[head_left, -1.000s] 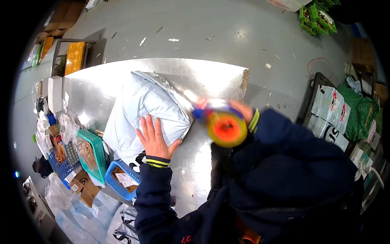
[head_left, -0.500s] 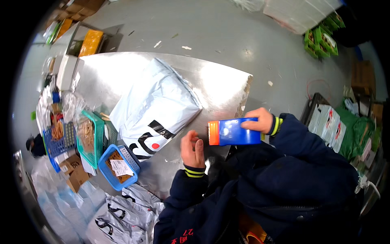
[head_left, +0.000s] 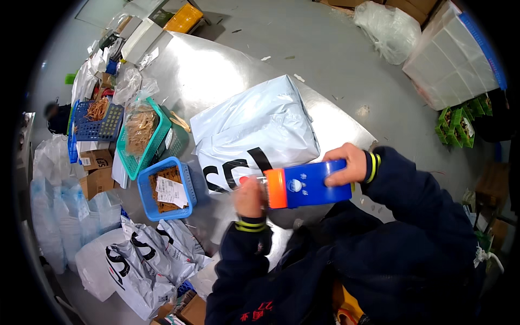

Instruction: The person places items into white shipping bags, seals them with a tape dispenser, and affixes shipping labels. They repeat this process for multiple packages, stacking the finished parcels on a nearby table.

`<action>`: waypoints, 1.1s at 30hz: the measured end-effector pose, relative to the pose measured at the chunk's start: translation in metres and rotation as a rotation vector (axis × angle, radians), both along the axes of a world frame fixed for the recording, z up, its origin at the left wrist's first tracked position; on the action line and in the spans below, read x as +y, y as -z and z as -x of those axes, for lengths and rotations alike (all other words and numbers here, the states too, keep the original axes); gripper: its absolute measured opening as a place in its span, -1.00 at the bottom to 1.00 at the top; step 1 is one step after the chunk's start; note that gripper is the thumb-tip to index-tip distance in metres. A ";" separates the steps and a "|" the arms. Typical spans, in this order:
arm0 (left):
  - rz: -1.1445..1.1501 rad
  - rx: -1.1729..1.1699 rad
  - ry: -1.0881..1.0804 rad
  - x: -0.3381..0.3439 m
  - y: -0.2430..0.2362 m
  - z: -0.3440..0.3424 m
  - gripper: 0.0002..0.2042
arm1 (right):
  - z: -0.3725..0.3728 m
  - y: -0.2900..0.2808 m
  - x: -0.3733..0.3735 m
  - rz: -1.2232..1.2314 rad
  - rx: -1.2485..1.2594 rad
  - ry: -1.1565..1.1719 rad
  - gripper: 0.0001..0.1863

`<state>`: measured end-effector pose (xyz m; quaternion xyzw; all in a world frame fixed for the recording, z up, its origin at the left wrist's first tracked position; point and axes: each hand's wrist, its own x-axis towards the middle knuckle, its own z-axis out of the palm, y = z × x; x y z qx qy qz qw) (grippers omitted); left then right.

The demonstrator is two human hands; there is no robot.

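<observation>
My right hand [head_left: 346, 166] is wrapped round the blue body of a hand-held tape dispenser [head_left: 311, 187], which has an orange head with a toothed edge. That toothed end points left, toward my left hand [head_left: 249, 198]. The left hand's fingers are curled close to the teeth and somewhat blurred; whether they pinch a tape end is not visible. Just beyond both hands, a bulky light-grey plastic mailer bag [head_left: 260, 127] with large black print lies on the metal table [head_left: 181, 62].
Left of the parcel stand a blue basket [head_left: 187, 187] holding brown sticks and a paper slip, and a green basket [head_left: 130, 160] with a bagged bundle. More printed mailer bags [head_left: 149, 265] lie at lower left. A translucent bin [head_left: 449, 59] stands at the far right.
The view has swung, so the table and parcel appear farther right. My left hand has closed in on the dispenser's toothed end, its fingers now curled. My right hand keeps its grip.
</observation>
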<state>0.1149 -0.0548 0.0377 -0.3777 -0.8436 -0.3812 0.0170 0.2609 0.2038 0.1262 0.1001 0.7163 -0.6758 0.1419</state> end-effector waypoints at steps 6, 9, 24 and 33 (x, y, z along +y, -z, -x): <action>-0.106 -0.131 -0.466 -0.080 0.023 0.190 -0.69 | 0.027 0.002 0.131 -0.055 0.085 0.151 -0.61; 0.629 0.105 -0.210 -0.108 0.129 0.208 -0.76 | 0.020 0.113 0.159 -0.060 -0.045 0.159 -0.52; -0.033 -1.052 -0.343 -0.081 0.125 0.177 -0.75 | 0.016 0.128 0.065 1.335 -0.239 0.767 -0.49; -0.149 -0.326 -0.258 0.003 -0.079 0.190 -0.74 | 0.035 0.092 0.107 1.137 -0.079 0.738 -0.67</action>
